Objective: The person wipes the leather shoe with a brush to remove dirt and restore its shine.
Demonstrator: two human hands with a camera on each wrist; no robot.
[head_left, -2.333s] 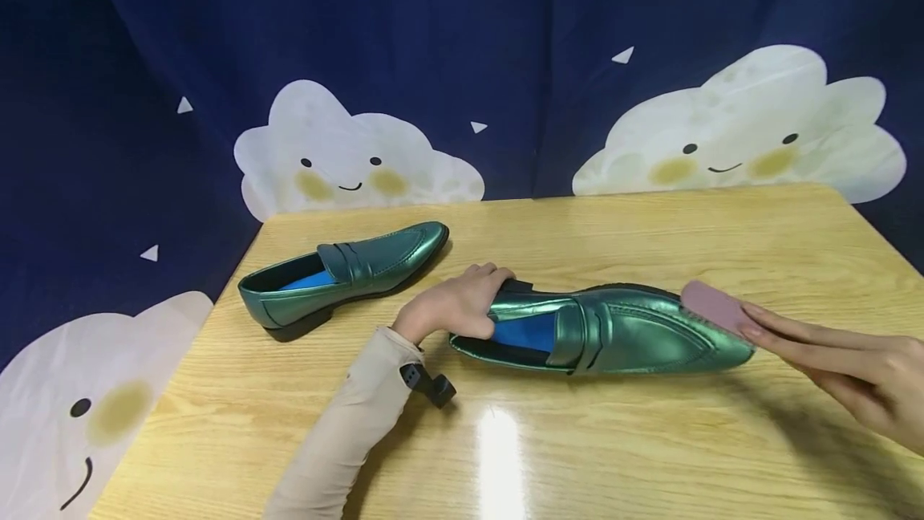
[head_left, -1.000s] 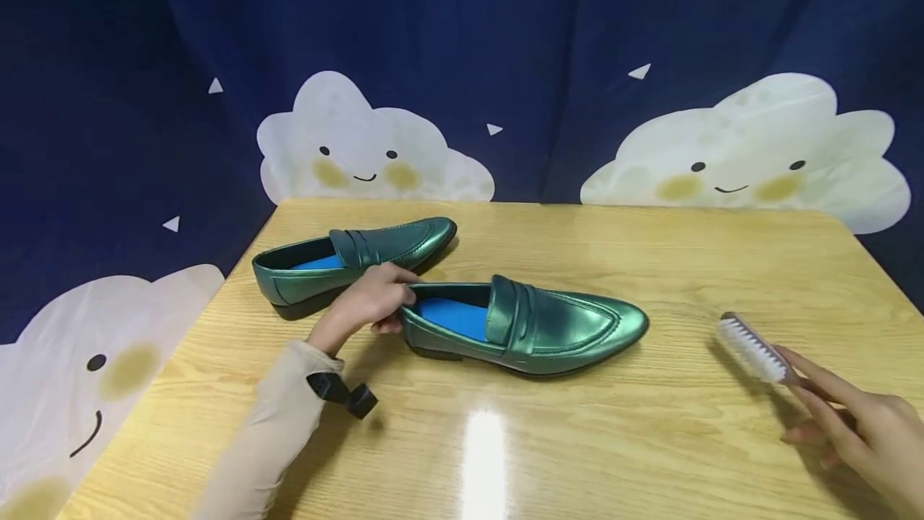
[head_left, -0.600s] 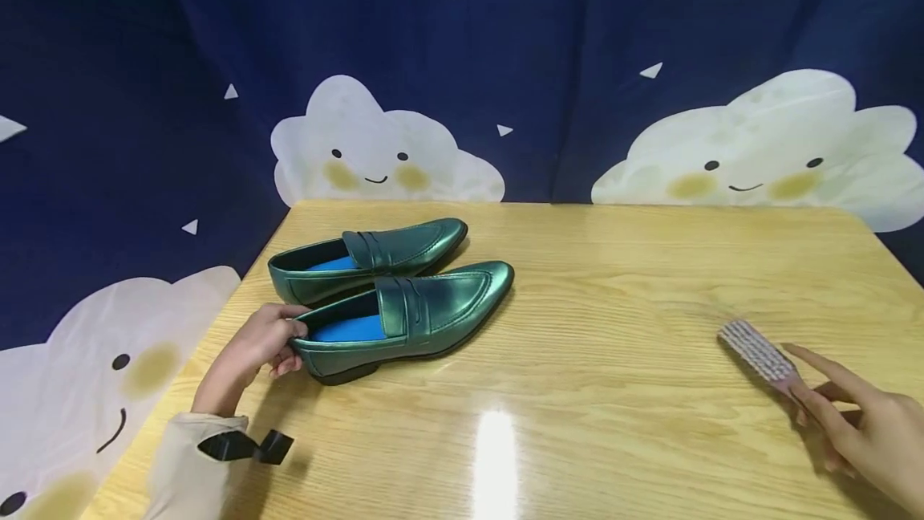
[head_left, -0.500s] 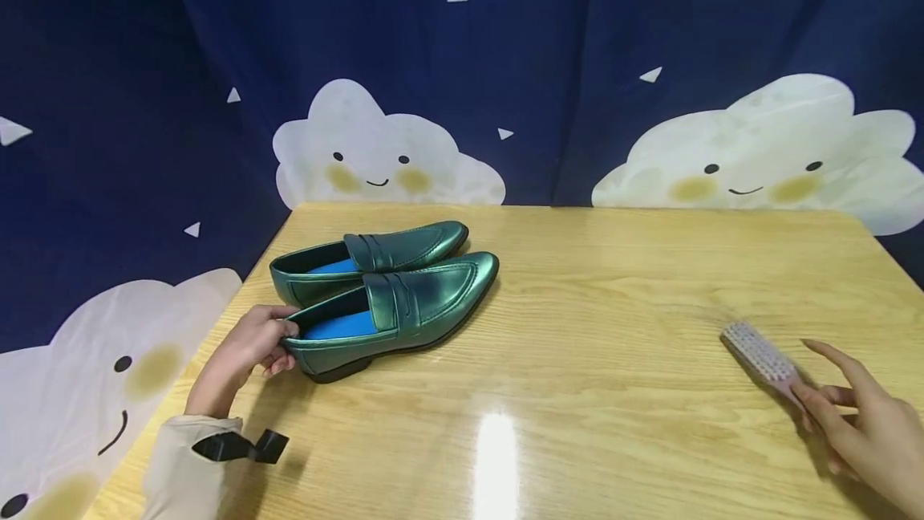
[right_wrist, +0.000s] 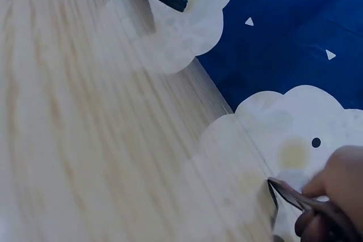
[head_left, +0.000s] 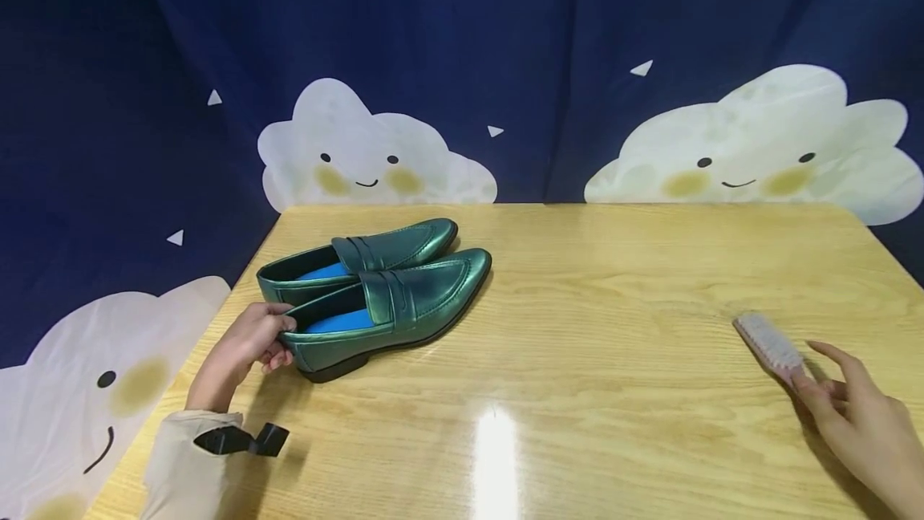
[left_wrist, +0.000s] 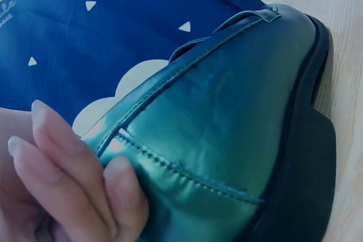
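Note:
Two metallic green loafers with blue insoles stand side by side at the table's left, toes pointing right. My left hand (head_left: 253, 343) pinches the heel rim of the nearer loafer (head_left: 433, 295). The left wrist view shows this loafer's heel (left_wrist: 204, 140) close up, with curled fingers (left_wrist: 62, 174) beside it. Partly hidden behind is the other loafer (head_left: 397, 247). At the right, my right hand (head_left: 859, 416) holds a pale pink brush (head_left: 768, 341) by its handle, bristles facing up. The index finger points away from the handle.
A wooden table (head_left: 613, 287) lies under everything, with a bright glare strip near its front. Behind its far edge hangs a dark blue curtain (head_left: 534, 62) printed with white clouds. A black wrist camera (head_left: 270, 440) sits on the left sleeve.
The left hand has brought the nearer loafer leftward beside the other one, turning it upright from its side. The right hand has drawn the brush off the toe and turned its bristles up.

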